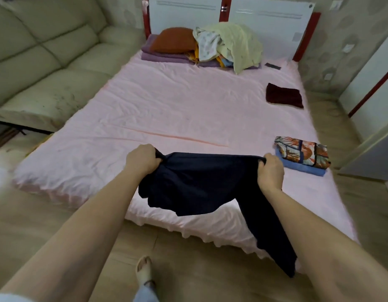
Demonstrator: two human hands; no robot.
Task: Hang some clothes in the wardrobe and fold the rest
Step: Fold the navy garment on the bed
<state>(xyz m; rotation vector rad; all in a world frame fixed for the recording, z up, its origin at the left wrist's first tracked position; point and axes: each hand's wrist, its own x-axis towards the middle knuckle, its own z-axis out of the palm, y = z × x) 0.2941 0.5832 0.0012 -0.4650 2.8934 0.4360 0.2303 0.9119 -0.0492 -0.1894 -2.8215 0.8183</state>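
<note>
I hold a dark navy garment stretched by its top edge over the near end of the pink bed. My left hand grips its left corner and my right hand grips its right corner. The cloth hangs down, with one long part trailing past the bed's front edge toward the floor. A loose pile of unfolded clothes, yellow and floral on top, lies at the head of the bed. Folded items rest on the right side: a patterned piece on a blue one and a dark maroon one.
An orange pillow on purple bedding lies at the headboard. A beige sofa stands against the bed's left side. White wardrobe panels with red trim stand at the right. A small dark object lies near the headboard. My foot is on the wooden floor.
</note>
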